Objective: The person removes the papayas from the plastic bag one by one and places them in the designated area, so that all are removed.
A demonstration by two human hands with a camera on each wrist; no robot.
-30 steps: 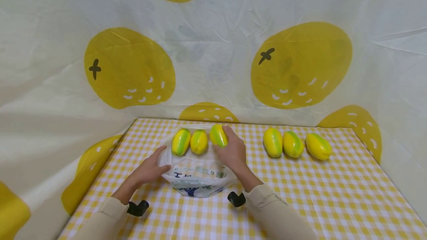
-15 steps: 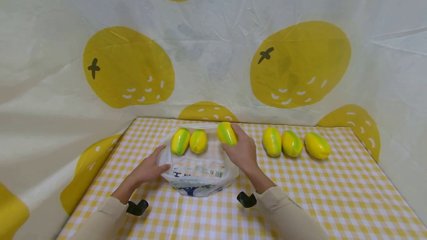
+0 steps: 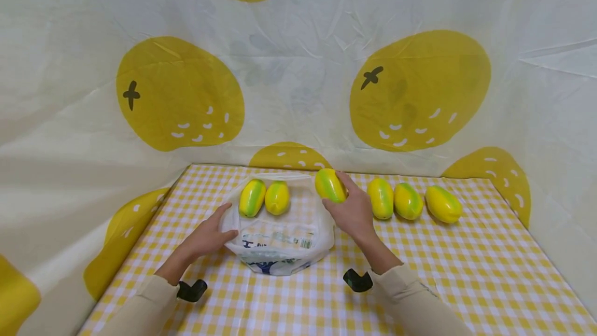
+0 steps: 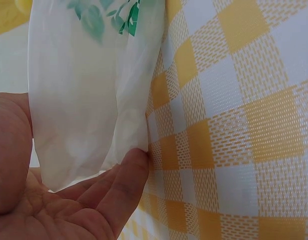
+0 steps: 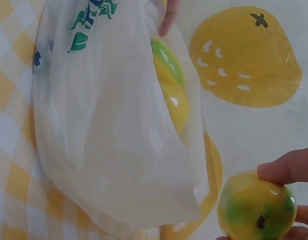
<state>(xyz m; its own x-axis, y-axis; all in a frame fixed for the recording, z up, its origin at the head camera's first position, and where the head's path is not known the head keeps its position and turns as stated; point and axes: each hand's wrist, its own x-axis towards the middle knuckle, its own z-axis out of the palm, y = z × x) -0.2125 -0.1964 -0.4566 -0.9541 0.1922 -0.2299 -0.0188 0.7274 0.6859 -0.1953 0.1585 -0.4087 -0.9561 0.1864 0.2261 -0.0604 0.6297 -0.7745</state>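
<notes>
Fingers of the right hand (image 3: 351,209) curl round a yellow-green fruit (image 3: 330,185), its forearm (image 3: 380,255) slanting inward. Just left of them stands the plastic bag (image 3: 298,261), with two fruits (image 3: 277,198) inside; right of them lie three more fruits (image 3: 409,202). The left hand (image 3: 207,235) (fingers loosely extended, thumb spread apart) touches the bag's side.

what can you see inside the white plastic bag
Two yellow-green fruits lie side by side toward the far end of the bag. Their undersides are hidden, and the bag's near folds cover its closest part, so I can't tell what's there.
</notes>
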